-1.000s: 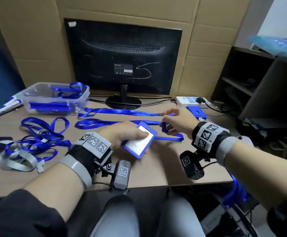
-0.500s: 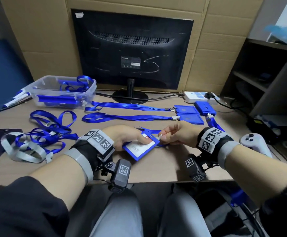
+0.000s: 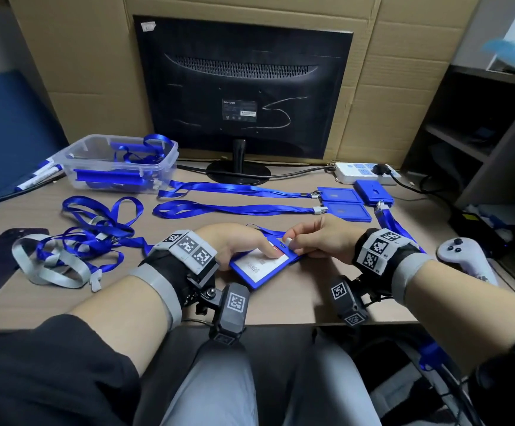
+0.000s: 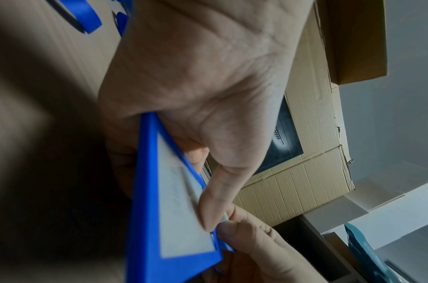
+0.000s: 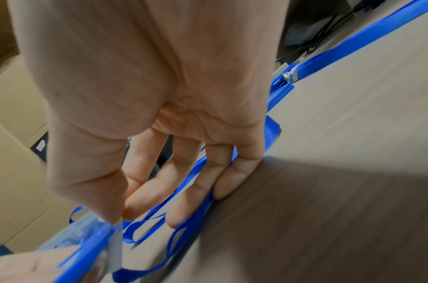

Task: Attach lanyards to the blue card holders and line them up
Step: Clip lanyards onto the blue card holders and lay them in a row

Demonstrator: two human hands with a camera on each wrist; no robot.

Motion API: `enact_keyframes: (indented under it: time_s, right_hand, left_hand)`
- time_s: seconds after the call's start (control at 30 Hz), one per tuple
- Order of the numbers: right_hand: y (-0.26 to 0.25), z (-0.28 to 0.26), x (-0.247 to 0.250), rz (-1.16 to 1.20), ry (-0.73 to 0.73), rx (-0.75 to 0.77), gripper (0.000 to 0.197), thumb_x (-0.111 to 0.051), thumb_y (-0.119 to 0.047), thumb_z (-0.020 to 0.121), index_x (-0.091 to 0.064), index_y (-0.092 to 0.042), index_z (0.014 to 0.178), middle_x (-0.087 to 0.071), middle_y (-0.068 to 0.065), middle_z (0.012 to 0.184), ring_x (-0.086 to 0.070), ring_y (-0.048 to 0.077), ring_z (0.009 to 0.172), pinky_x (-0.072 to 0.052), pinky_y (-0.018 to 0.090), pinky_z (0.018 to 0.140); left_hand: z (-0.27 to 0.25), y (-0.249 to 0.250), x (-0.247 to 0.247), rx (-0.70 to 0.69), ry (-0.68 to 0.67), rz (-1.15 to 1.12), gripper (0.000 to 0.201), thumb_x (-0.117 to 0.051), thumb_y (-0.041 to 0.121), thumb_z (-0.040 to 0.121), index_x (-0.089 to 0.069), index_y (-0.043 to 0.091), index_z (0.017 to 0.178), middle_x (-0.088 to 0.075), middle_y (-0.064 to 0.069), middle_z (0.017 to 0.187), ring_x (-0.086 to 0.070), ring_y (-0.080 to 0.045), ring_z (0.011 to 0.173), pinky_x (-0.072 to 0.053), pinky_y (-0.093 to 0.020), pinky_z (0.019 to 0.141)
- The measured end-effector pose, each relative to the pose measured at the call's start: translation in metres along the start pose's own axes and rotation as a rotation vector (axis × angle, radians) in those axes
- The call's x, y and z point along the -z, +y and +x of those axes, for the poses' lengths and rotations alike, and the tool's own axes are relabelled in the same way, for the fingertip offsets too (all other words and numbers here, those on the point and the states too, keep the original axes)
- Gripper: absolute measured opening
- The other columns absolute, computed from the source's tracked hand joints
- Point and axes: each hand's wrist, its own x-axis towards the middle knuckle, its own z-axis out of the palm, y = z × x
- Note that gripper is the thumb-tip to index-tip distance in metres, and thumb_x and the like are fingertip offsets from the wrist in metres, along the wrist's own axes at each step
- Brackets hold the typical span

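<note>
Here left hand (image 3: 237,244) grips card holder (image 3: 260,265); right hand (image 3: 317,238) pinches, seemingly, lanyard clip (image 3: 288,240) against its edge.

The holder (image 3: 263,265) was blue with a white card. The lanyards (image 3: 237,207) were blue, one strap (image 3: 50,265) grey. The surface (image 3: 296,296) was light brown.

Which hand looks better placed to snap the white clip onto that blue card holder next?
Probably the right hand: it already pinches the white plastic lanyard clip at the slot end of the blue card holder, which the left hand grips to steady.
</note>
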Motion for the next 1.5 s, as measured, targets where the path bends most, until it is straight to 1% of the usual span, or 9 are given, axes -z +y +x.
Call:
enact_keyframes:
  time_s: [0.23,0.7,0.8,0.93,1.1,1.23,1.3,1.37,1.5]
  right_hand:
    - [-0.004,0.0,-0.004,-0.029,0.005,-0.015,0.011,-0.076,-0.006,0.088,-0.079,-0.012,0.097,-0.071,0.003,0.078,-0.065,0.008,0.068,-0.049,0.013,0.059]
    - [-0.006,0.0,-0.004,-0.03,-0.003,-0.013,0.012,-0.069,-0.013,0.094,-0.077,-0.021,0.089,-0.072,0.001,0.081,-0.069,0.008,0.072,-0.037,0.018,0.058]
    - [-0.005,-0.001,-0.006,-0.001,-0.002,0.001,0.013,-0.067,-0.011,0.096,-0.075,-0.018,0.09,-0.072,0.0,0.078,-0.068,0.012,0.075,-0.045,0.013,0.058]
    - [-0.003,-0.001,-0.003,0.004,0.003,-0.006,0.014,-0.069,-0.015,0.095,-0.077,-0.023,0.087,-0.075,0.001,0.089,-0.069,0.018,0.091,-0.045,0.028,0.088]
    - [-0.008,-0.004,-0.007,-0.005,-0.014,0.006,0.008,-0.069,-0.007,0.095,-0.075,-0.01,0.099,-0.07,0.004,0.082,-0.064,0.01,0.073,-0.047,0.011,0.054]
    - [-0.009,-0.003,-0.008,-0.031,-0.016,-0.014,0.011,-0.073,-0.001,0.09,-0.08,-0.01,0.091,-0.075,0.014,0.101,-0.066,0.012,0.075,-0.05,0.012,0.057]
    - [-0.009,0.0,-0.009,-0.032,0.0,-0.032,0.019,-0.076,-0.003,0.087,-0.082,-0.018,0.076,-0.077,0.015,0.112,-0.07,0.012,0.077,-0.053,0.017,0.067]
    - [-0.011,0.0,-0.011,-0.061,0.02,-0.073,0.011,-0.076,-0.014,0.087,-0.084,-0.02,0.082,-0.079,0.007,0.11,-0.071,0.013,0.083,-0.047,0.027,0.078]
    - [-0.017,-0.004,-0.009,-0.12,0.005,-0.077,0.01,-0.075,-0.02,0.091,-0.083,-0.025,0.087,-0.08,0.001,0.106,-0.072,0.01,0.08,-0.036,0.028,0.068]
  left_hand:
    - [-0.001,-0.001,0.001,0.005,0.018,0.032,0.038,-0.087,0.018,0.083,-0.073,0.007,0.117,-0.08,-0.01,0.102,-0.074,-0.023,0.082,-0.058,-0.033,0.077]
    - [0.008,-0.002,0.003,-0.013,-0.014,-0.009,0.055,-0.092,0.019,0.074,-0.071,0.008,0.125,-0.079,-0.012,0.113,-0.075,-0.025,0.109,-0.057,-0.038,0.099]
    - [0.006,-0.001,0.003,-0.011,-0.027,-0.003,0.046,-0.089,0.018,0.078,-0.072,0.008,0.12,-0.078,-0.012,0.115,-0.075,-0.025,0.101,-0.056,-0.038,0.097]
    - [0.004,0.001,0.003,-0.002,-0.062,0.005,0.024,-0.083,0.014,0.085,-0.072,0.009,0.106,-0.077,-0.01,0.103,-0.07,-0.025,0.094,-0.054,-0.035,0.091]
    - [0.006,0.001,0.004,0.016,-0.052,0.019,0.033,-0.085,0.018,0.083,-0.071,0.008,0.112,-0.075,-0.011,0.104,-0.068,-0.026,0.096,-0.052,-0.035,0.094]
    - [0.006,0.001,0.002,0.015,-0.033,0.036,0.023,-0.084,0.02,0.086,-0.073,0.009,0.102,-0.078,-0.008,0.087,-0.071,-0.021,0.081,-0.053,-0.03,0.08]
    - [0.005,0.0,0.001,0.007,-0.022,0.033,0.017,-0.083,0.02,0.088,-0.073,0.01,0.097,-0.077,-0.007,0.083,-0.07,-0.019,0.077,-0.052,-0.029,0.082]
    - [0.004,-0.001,0.001,-0.001,-0.019,0.022,0.015,-0.081,0.021,0.089,-0.073,0.009,0.094,-0.078,-0.007,0.084,-0.07,-0.018,0.079,-0.051,-0.029,0.085]
    - [-0.003,-0.002,0.001,-0.032,-0.031,-0.005,0.019,-0.081,0.019,0.09,-0.073,0.008,0.104,-0.079,-0.009,0.099,-0.072,-0.022,0.091,-0.053,-0.031,0.091]
